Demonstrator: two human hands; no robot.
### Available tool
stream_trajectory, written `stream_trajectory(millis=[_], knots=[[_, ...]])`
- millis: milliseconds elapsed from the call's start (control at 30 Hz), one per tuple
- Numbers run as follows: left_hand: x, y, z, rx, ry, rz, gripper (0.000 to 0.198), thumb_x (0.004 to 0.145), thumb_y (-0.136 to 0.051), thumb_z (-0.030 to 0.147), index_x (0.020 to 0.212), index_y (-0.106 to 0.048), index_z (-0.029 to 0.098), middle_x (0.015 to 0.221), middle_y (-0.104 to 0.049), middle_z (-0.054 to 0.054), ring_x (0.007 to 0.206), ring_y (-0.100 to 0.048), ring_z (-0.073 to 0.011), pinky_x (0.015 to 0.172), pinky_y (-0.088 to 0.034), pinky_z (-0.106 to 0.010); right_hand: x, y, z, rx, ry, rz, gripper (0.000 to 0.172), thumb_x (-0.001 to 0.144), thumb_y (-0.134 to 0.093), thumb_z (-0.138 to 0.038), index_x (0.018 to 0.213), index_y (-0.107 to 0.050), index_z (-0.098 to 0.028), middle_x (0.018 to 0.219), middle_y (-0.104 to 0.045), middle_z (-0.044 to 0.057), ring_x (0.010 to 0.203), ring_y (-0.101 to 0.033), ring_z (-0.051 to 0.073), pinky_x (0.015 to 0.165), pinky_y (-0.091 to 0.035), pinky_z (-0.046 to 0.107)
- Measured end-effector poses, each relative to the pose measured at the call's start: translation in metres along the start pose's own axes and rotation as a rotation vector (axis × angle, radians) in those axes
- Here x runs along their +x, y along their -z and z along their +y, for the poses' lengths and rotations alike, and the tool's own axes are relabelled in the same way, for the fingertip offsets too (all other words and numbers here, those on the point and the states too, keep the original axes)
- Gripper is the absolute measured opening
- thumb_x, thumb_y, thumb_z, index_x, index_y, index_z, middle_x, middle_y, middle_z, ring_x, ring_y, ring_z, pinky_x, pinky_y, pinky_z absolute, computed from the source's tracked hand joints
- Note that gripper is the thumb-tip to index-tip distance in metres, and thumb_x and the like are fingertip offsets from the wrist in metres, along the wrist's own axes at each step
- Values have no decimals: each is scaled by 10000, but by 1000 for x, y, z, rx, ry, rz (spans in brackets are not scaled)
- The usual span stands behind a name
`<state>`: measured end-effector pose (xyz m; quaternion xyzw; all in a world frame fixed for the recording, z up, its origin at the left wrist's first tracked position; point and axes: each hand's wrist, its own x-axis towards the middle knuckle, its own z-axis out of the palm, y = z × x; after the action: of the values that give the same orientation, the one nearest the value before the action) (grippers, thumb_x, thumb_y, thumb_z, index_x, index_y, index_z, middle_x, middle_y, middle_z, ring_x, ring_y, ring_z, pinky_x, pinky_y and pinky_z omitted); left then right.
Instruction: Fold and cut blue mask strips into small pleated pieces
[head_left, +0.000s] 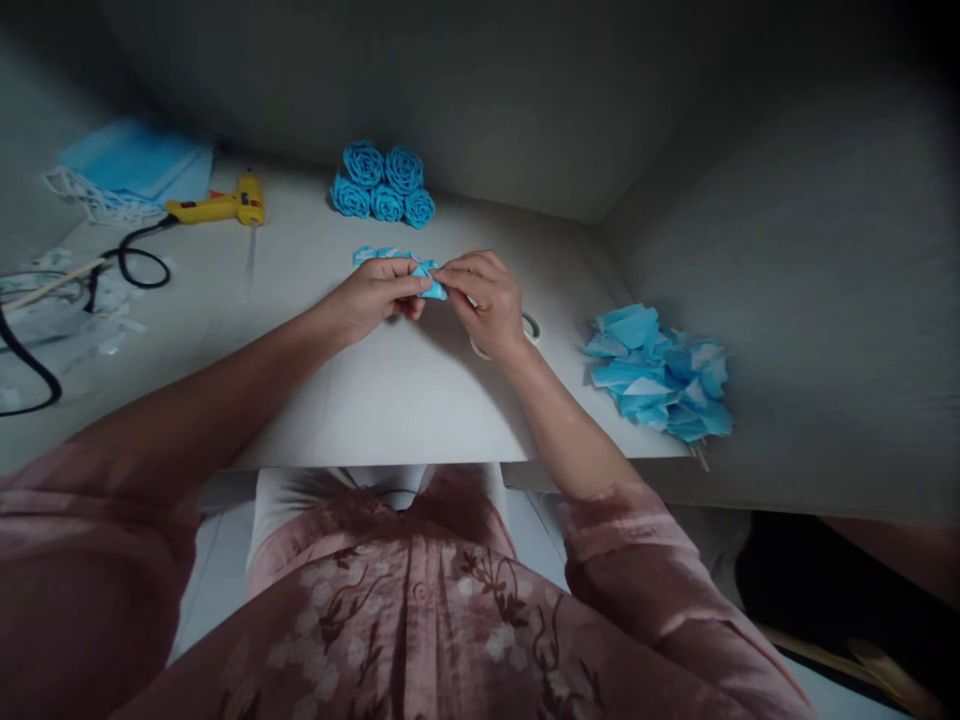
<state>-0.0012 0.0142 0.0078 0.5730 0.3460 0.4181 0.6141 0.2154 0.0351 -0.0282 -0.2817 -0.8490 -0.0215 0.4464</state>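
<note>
Both hands meet over the middle of a white table (390,400). My left hand (371,297) and my right hand (487,295) pinch a small folded blue piece (433,283) between their fingertips. Just behind the left hand a short row of blue folded pieces (379,254) lies on the table. Partly under my right hand sits a roll of tape (531,328).
Several finished blue roses (384,185) sit at the back by the wall. A pile of cut blue pieces (660,372) lies at the right edge. A yellow glue gun (221,205) with a black cord (139,262), blue face masks (131,165) and white scraps (67,310) are at the left.
</note>
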Motion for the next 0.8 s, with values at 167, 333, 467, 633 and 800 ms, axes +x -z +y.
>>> stream_trajectory(millis=[167, 333, 467, 633, 800], knots=[[0, 0, -1, -16, 1, 7, 288, 880, -820, 318, 724, -621, 180, 646, -635, -9, 584, -598, -107, 567, -422, -234, 0, -1, 1, -25, 21, 17, 352, 1147, -465, -281, 1146, -817, -276, 1080, -767, 73, 1074, -680, 225, 962, -539, 452], [0, -1, -1, 4, 12, 25, 228, 862, -789, 259, 722, -625, 186, 633, -636, -7, 575, -596, -109, 562, -425, -232, 1, 0, -3, 28, -21, 3, 358, 1136, -468, -295, 1146, -825, -296, 1088, -781, 72, 1099, -686, 237, 993, -543, 466], [1, 0, 1, 45, 6, 60, 215, 862, -759, 223, 719, -602, 193, 623, -626, 2, 570, -590, -109, 569, -432, -233, 4, 4, -8, 167, -222, 19, 374, 1132, -483, -438, 1328, -774, -311, 1208, -783, 86, 1179, -697, 251, 1046, -570, 464], [2, 0, 1, 86, -47, 99, 235, 868, -791, 270, 733, -615, 193, 633, -628, 6, 573, -581, -105, 563, -433, -228, 6, 3, -5, 427, -535, -6, 538, 1107, -481, -629, 1499, -636, -294, 1247, -781, 87, 1106, -728, 206, 914, -642, 362], [3, 1, -1, 108, -81, 127, 278, 871, -817, 305, 719, -614, 192, 644, -638, 4, 573, -571, -96, 540, -417, -220, 3, -5, -2, 613, -617, -28, 643, 1004, -593, -752, 1416, -627, -259, 1095, -763, 63, 1073, -739, 185, 855, -659, 302]])
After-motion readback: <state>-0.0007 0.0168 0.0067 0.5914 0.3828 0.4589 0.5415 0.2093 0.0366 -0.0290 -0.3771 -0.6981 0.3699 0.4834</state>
